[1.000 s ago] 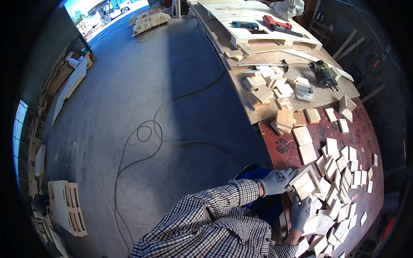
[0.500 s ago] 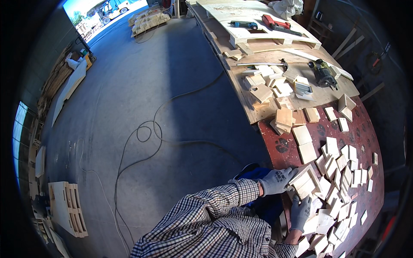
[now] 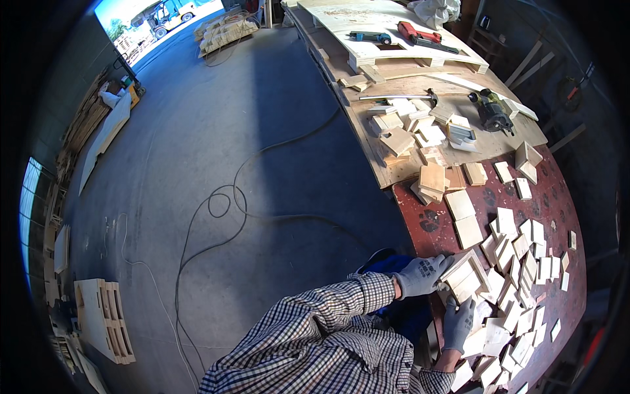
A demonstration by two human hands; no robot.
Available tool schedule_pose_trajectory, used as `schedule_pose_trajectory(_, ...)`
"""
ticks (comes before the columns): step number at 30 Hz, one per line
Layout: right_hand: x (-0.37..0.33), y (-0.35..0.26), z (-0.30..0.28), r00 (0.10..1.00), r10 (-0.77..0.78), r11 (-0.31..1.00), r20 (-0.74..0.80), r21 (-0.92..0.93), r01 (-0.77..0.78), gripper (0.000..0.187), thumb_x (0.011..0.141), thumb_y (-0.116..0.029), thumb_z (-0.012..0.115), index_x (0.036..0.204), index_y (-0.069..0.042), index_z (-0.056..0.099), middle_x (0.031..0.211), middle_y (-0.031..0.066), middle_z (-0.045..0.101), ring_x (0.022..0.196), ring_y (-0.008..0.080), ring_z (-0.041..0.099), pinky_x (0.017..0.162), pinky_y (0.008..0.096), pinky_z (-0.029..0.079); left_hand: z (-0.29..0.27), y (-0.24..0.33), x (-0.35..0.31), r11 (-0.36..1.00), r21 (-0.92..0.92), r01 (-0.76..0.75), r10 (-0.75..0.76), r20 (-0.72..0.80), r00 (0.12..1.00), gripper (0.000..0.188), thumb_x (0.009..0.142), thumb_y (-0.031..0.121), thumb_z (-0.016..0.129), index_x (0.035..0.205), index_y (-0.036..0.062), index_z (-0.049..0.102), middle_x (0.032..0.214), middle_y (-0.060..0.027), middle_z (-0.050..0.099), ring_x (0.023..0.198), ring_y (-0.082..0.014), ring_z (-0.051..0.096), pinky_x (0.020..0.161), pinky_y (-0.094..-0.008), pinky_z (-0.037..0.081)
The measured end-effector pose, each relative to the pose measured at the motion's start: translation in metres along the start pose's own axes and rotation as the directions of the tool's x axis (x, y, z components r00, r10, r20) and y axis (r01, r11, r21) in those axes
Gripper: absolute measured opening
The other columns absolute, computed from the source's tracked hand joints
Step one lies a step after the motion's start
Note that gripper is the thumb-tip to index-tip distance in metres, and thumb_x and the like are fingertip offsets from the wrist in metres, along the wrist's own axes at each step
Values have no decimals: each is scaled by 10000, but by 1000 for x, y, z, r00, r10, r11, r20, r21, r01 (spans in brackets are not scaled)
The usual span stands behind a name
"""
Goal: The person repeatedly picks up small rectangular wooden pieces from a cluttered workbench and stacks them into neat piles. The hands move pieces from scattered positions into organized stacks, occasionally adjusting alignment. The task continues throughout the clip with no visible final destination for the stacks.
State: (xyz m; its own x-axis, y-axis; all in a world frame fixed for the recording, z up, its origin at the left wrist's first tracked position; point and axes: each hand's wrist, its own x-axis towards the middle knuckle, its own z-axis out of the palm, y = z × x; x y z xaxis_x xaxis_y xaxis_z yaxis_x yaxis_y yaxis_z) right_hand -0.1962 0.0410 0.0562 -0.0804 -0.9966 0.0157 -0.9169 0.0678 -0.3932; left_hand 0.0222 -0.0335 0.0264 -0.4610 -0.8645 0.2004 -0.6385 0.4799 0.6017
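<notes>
Between my two grey-gloved hands is a small wooden frame (image 3: 464, 279), a shallow box of pale strips, tilted at the near left edge of the red tabletop (image 3: 430, 226). My left hand (image 3: 423, 276) grips its far left side, fingers closed around the edge. At the near side, my right hand (image 3: 458, 325) pinches the frame's lower edge, thumb and fingers against the wood. Many loose wood blocks (image 3: 518, 253) lie scattered just right of the frame, and more wood pieces (image 3: 489, 338) lie close beside my right hand.
Beyond the red top, a plywood bench (image 3: 367, 141) bears a hammer (image 3: 430, 98), a green-and-black power tool (image 3: 491, 111), a red nail gun (image 3: 420, 34) and a blue tool (image 3: 371, 37). A dark hose (image 3: 243, 203) loops over the concrete floor at left. A pallet (image 3: 102, 318) lies there too.
</notes>
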Motion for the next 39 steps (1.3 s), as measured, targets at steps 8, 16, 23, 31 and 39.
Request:
schedule_pose_trajectory(8,1,4,2,1000,8,1000,2,-19,-8,608,1012,-354,672,1414,76,521,1246,297,593,1082,494,653,872,531,537,-10,5,0,1000,-6,7,-7,38,999,765,977,337,691,1553,-67,390,1292,-238,598,1051,-337,693,855,-416,597)
schedule_pose_trajectory(16,0,2,1,1000,15,999,15,-33,-14,604,1019,-368,667,1423,57,526,1260,290,601,1103,486,658,891,526,540,-4,2,-1,1000,-24,9,-9,27,1000,753,978,321,689,1547,-73,393,1343,-269,591,1080,-355,687,888,-439,593)
schedule_pose_trajectory(23,0,-3,-2,999,44,999,27,-21,-44,594,1018,-350,668,1434,50,525,1281,286,597,1123,480,655,906,520,540,-7,3,-1,1000,-26,11,-10,36,999,778,981,337,686,1570,-61,371,1323,-253,592,1079,-360,684,881,-443,592)
schedule_pose_trajectory(31,1,-3,-1,999,46,999,18,-30,-45,598,1008,-347,675,1432,47,523,1265,288,594,1105,486,654,894,528,537,-10,5,0,999,-32,26,-24,49,999,798,965,328,696,1588,-42,361,1327,-252,594,1079,-358,683,891,-440,591)
schedule_pose_trajectory(39,0,0,3,1000,-2,1000,-24,-8,2,607,1019,-387,663,1424,45,526,1253,290,599,1091,488,654,886,534,530,-7,4,0,999,-32,21,-20,47,999,803,961,338,697,1588,-39,365,1364,-281,598,1121,-380,679,937,-447,584)
